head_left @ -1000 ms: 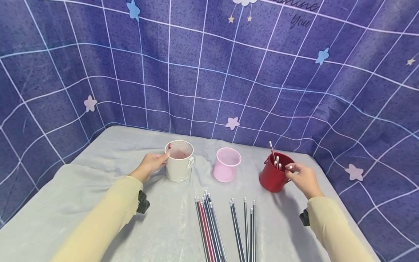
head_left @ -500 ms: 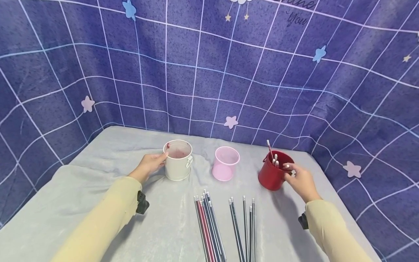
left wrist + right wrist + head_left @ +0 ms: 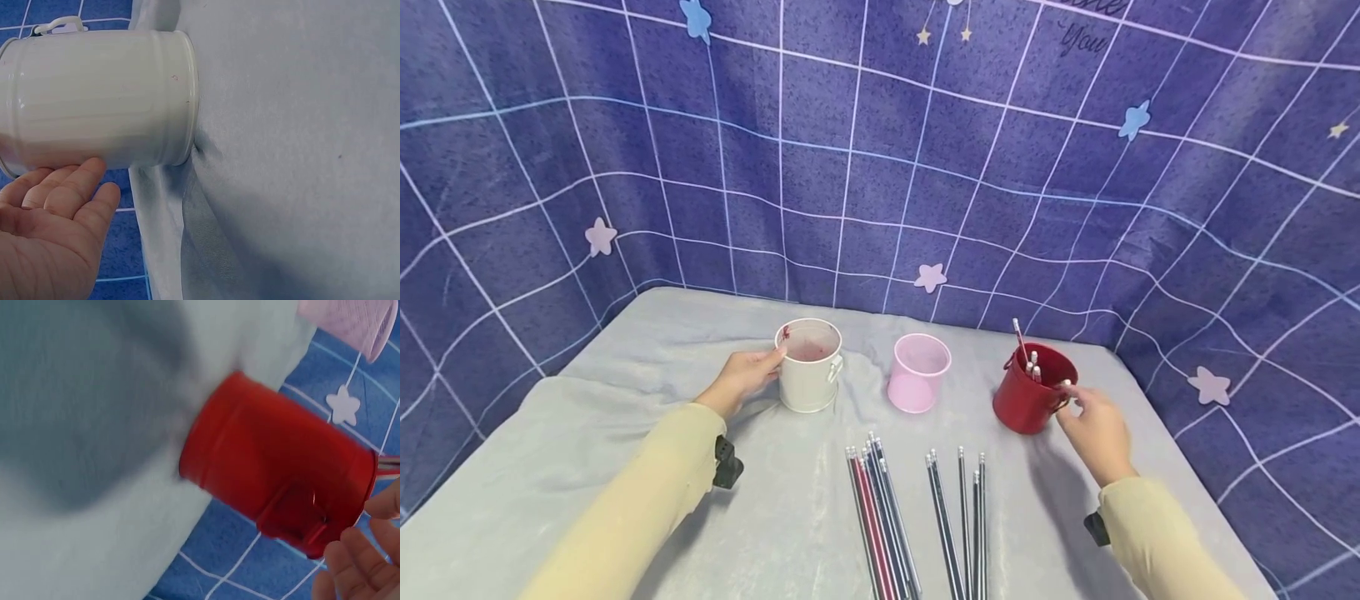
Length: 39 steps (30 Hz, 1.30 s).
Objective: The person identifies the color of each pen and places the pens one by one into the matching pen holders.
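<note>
A white metal bucket (image 3: 807,379) stands upright on the left, with red marks inside its rim. My left hand (image 3: 743,379) holds it by the side, thumb at the rim; in the left wrist view the left fingers (image 3: 65,187) lie against its outer wall. On the right is a red bucket (image 3: 1024,402), several white-tipped pencils (image 3: 1033,363) leaning in it. My right hand (image 3: 1101,433) is beside its right rim, fingertips right at the edge, where a small white tip shows. In the right wrist view the right fingers (image 3: 359,562) are loosely bent and spread near the bucket's handle.
A pink cup (image 3: 916,379) stands between the buckets. Nearer the front lie two groups of pencils: dark and red pencils (image 3: 880,517) left of middle, and dark pencils (image 3: 976,525) to their right. A grey cloth (image 3: 760,517) covers the table; a blue curtain (image 3: 850,167) hangs behind.
My right hand has drawn back slightly from over the red bucket's rim, to its outer right side. The left hand stays on the white bucket; the view shifts slightly.
</note>
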Each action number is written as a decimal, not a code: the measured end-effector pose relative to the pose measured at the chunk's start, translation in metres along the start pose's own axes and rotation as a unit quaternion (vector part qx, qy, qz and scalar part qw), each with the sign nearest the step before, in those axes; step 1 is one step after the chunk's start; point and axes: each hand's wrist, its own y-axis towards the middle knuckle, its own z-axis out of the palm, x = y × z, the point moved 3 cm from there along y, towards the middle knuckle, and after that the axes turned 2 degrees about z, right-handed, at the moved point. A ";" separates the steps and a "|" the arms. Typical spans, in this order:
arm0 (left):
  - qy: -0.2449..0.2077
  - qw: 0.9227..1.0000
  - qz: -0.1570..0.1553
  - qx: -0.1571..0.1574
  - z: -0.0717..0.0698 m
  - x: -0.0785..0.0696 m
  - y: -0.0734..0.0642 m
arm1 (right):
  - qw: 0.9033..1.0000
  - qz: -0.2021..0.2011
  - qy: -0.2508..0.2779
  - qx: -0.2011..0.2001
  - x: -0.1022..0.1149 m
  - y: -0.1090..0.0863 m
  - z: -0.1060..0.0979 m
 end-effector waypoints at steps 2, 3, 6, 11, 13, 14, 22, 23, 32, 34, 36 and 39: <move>-0.005 1.000 0.000 0.001 0.001 0.000 0.000 | 1.000 0.018 0.007 0.015 0.002 -0.004 0.002; -0.007 1.000 0.001 0.002 0.001 0.000 0.000 | 0.999 0.026 0.013 0.024 0.003 -0.006 0.003; -0.011 1.000 -0.001 0.005 0.003 -0.001 0.001 | 0.997 0.042 0.027 0.061 0.007 -0.011 0.009; -0.010 1.000 -0.004 0.009 0.003 0.001 0.001 | 0.991 0.023 0.013 0.135 0.022 -0.016 0.021; -0.011 1.000 -0.005 0.010 0.003 0.001 0.002 | 0.987 0.007 0.001 0.162 0.029 -0.018 0.025; -0.011 1.000 -0.004 0.010 0.004 0.001 0.002 | 0.985 0.001 -0.003 0.174 0.033 -0.019 0.027; -0.008 1.000 -0.005 0.010 0.002 0.001 0.002 | 0.967 -0.032 -0.035 0.250 0.068 -0.023 0.039; -0.007 1.000 -0.006 0.010 0.001 0.001 0.002 | 0.965 -0.039 -0.039 0.257 0.072 -0.023 0.041; -0.010 1.000 -0.008 0.015 0.001 -0.001 0.000 | 0.948 -0.097 -0.056 0.297 0.102 -0.032 0.060; -0.011 1.000 -0.007 0.016 0.002 -0.001 0.000 | 0.944 -0.111 -0.049 0.306 0.110 -0.034 0.064; -0.013 1.000 -0.006 0.016 0.002 -0.002 0.000 | 0.940 -0.138 -0.041 0.309 0.120 -0.037 0.068; -0.021 1.000 -0.003 0.013 0.003 -0.002 0.001 | 0.933 -0.180 -0.034 0.309 0.135 -0.041 0.071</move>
